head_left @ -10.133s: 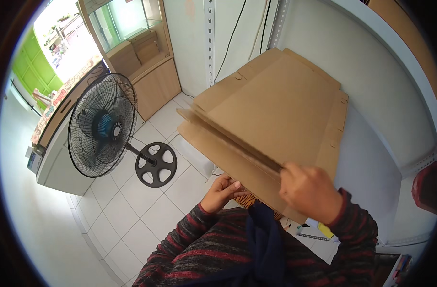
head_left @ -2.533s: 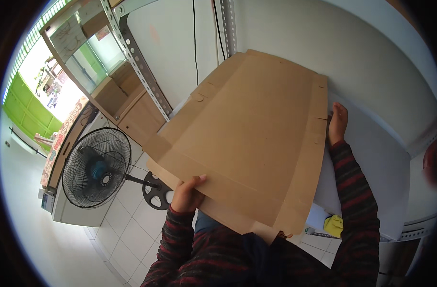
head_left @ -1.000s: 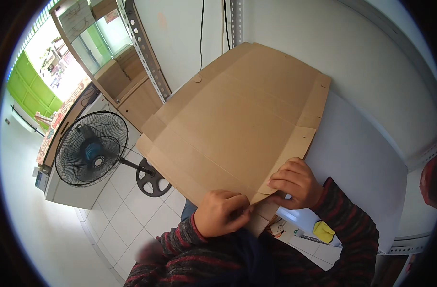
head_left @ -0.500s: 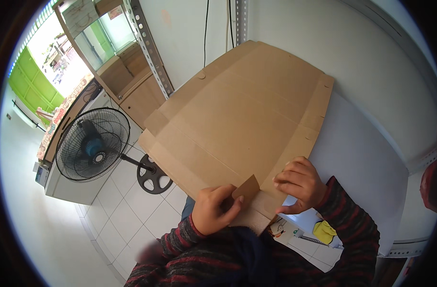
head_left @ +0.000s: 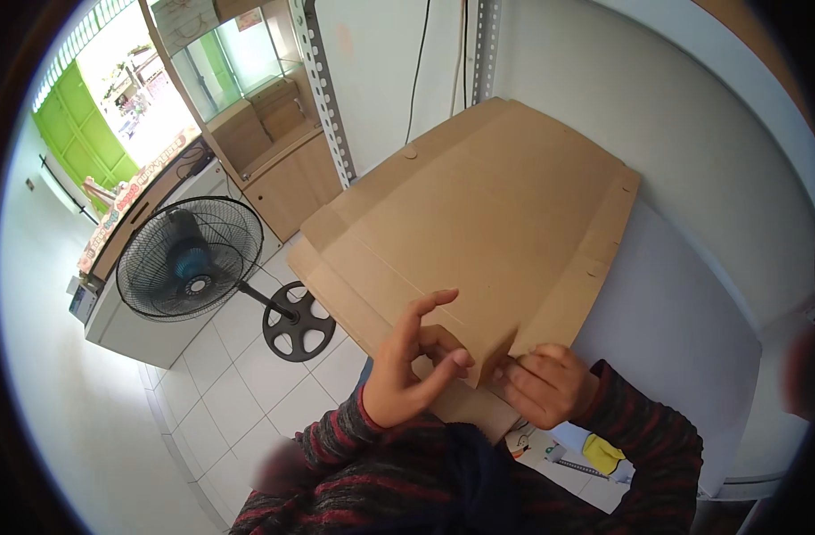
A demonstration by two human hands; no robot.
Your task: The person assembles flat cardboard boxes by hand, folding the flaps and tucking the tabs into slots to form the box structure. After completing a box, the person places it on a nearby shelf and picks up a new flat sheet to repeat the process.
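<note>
A large flat sheet of brown cardboard (head_left: 479,214), creased along its sides and with small slots at its edges, lies on a pale grey table. At its near corner a small cardboard flap (head_left: 495,358) stands folded up. My right hand (head_left: 545,385) is closed on this flap's right side, thumb and fingertips pinched together. Just left of the flap is my left hand (head_left: 412,370), its index finger stretched out and its thumb and other fingers bent and apart. Whether its fingertips touch the flap I cannot tell.
The grey table top (head_left: 666,294) runs along the wall at right. A black pedestal fan (head_left: 193,259) stands on the tiled floor to the left, before a wooden cabinet (head_left: 296,192). A yellow cloth-like item (head_left: 603,455) lies below the table's near edge.
My left hand has let go of the flap and spread its fingers. My right hand has moved down and left and taken hold of the flap. The view has shifted slightly.
</note>
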